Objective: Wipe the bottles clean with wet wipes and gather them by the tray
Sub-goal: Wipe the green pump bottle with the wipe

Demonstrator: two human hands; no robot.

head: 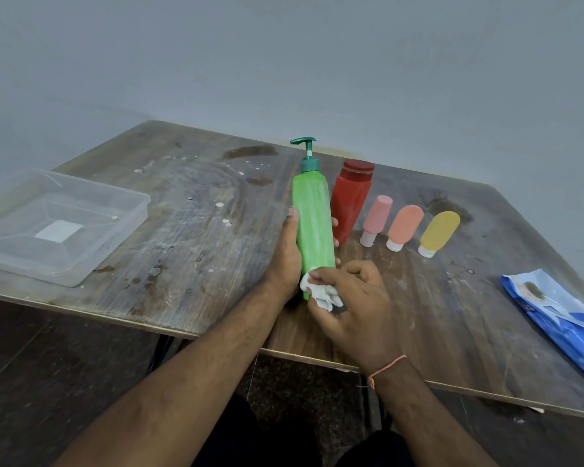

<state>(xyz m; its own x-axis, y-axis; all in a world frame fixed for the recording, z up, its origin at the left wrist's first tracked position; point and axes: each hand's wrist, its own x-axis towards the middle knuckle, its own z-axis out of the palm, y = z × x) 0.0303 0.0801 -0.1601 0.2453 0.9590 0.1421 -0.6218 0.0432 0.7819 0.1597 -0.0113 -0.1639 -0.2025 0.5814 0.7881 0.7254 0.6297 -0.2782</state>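
- Pump bottle (pixel 312 227): green w/ dark green pump
- Bottle (pixel 350 200) behind: red
- Small tubes: pink (pixel 377 215), orange (pixel 405 224), yellow (pixel 440 230)
- Wipe (pixel 321 293) was white; pack (pixel 563 318) blue
- Tray (pixel 58 224): clear

A plain grey-blue painted wall (pixel 317 55) fills the upper half of the frame, evenly and softly lit. Below it a worn, dark brown wooden table (pixel 189 210), stained and flecked with white, spans the middle. Dark speckled floor (pixel 31 358) shows at lower left.
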